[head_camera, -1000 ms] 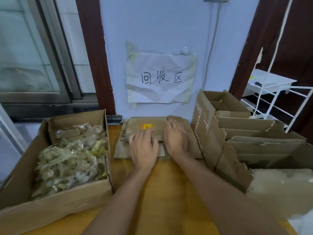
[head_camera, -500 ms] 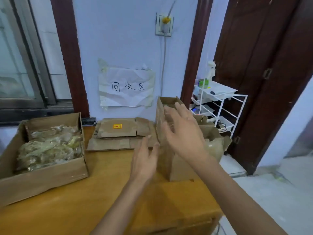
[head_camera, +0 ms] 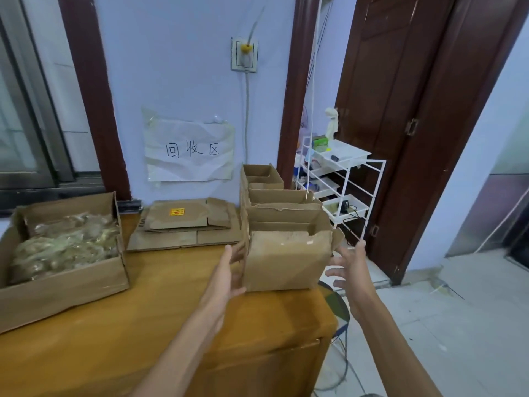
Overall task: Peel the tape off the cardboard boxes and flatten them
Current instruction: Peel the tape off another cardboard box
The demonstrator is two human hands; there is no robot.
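Observation:
Several open cardboard boxes stand in a row along the right side of the wooden table (head_camera: 143, 333). The nearest box (head_camera: 286, 262) faces me with a torn top flap. My left hand (head_camera: 229, 270) is spread just left of that box, fingers straight, near or touching its left wall. My right hand (head_camera: 350, 270) hovers open off its right side, past the table's edge, holding nothing. A pile of flattened cardboard (head_camera: 186, 224) with a yellow label lies against the wall at the middle.
A large open carton (head_camera: 63, 285) filled with crumpled peeled tape sits at the table's left. A paper sign (head_camera: 190, 150) hangs on the wall. A white wire rack (head_camera: 340, 184) stands right of the table beside a dark wooden door (head_camera: 415, 110).
Both hands left the flattened pile and swung right to the row of standing boxes. They now flank the nearest box; my view turned right and lifted.

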